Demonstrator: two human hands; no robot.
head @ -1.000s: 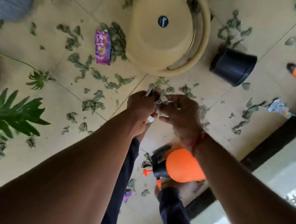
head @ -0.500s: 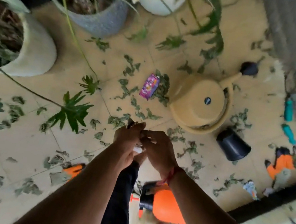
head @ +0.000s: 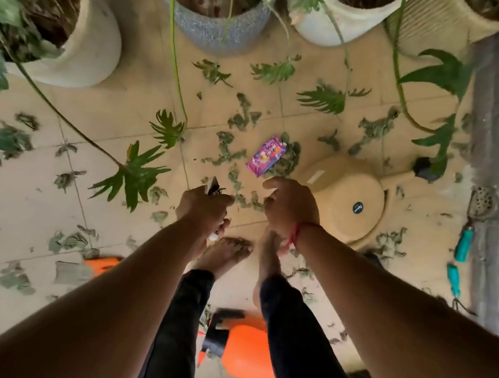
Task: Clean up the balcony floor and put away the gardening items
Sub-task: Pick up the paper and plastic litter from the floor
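— What has the left hand (head: 202, 209) got?
— A small tool (head: 212, 185), gripped in its fist. The right hand (head: 291, 208) hangs loosely curled, empty.
— The litter?
— Dry leaves (head: 240, 119) all over the floor (head: 27, 199); a purple wrapper (head: 266, 156) lies mid-floor, beside the watering can (head: 344, 200).

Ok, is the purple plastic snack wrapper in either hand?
No, the wrapper lies on the tiled floor beyond the left hand and right hand.
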